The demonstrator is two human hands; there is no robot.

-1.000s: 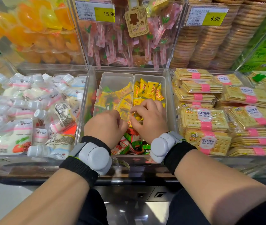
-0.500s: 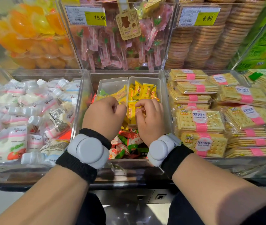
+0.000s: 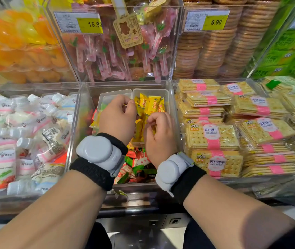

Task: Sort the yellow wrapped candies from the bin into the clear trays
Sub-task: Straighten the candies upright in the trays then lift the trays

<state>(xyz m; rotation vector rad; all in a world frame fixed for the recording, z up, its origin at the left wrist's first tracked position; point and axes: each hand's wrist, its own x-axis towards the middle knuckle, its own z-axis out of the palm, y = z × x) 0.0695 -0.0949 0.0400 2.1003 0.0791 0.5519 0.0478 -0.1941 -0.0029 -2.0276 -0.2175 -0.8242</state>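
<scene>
The left hand (image 3: 117, 116) is curled over the left tray (image 3: 107, 97); whether it holds anything cannot be told. The right hand (image 3: 161, 135) pinches one of the yellow candies (image 3: 151, 104) standing in the right tray (image 3: 165, 97), inside the bin (image 3: 78, 126).

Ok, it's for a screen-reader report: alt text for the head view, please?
A left hand and right hand, fingers curled, work in a clear bin, the right gripping yellow wrapped candies in the right clear tray, beside the left clear tray. Red and green candies lie in front; biscuit packs and white pouches flank it.
</scene>
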